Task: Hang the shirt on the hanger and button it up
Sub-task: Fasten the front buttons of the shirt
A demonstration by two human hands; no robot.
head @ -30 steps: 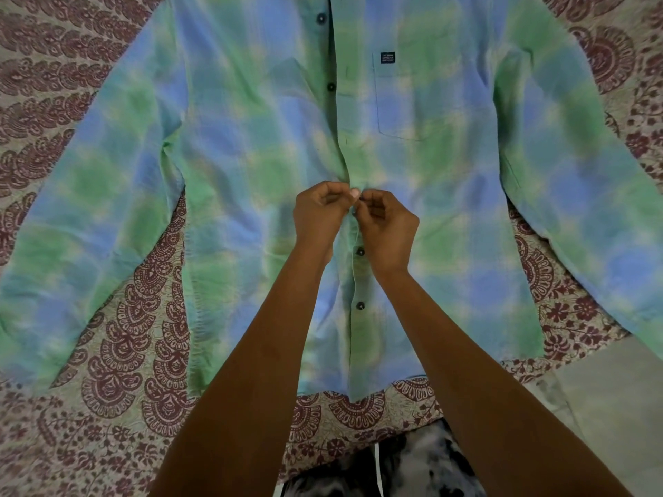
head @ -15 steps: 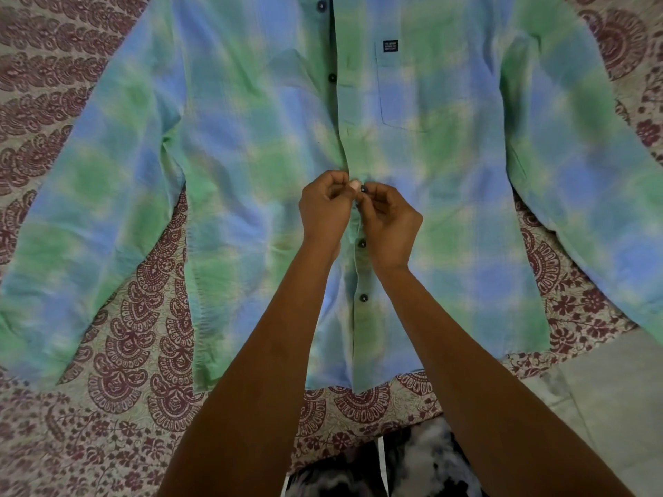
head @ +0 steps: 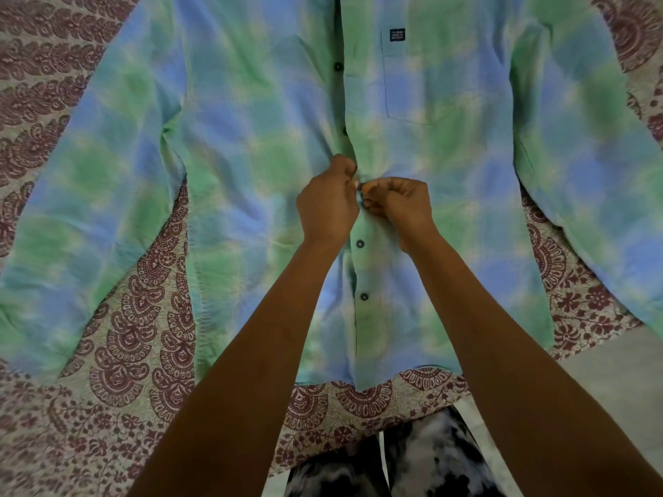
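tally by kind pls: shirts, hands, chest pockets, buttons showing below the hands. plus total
shirt: 1
hands: 2, left hand and right hand
chest pocket: 1
buttons below the hands: 2
Total: 6

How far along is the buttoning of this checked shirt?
Done: the two lowest buttons look fastened through the front strip. In hand: the left hand and right hand pinch the shirt at the next button up. Left: above them the front gapes, with at least two upper buttons apparently undone. No hanger is in view, so that step cannot be judged.
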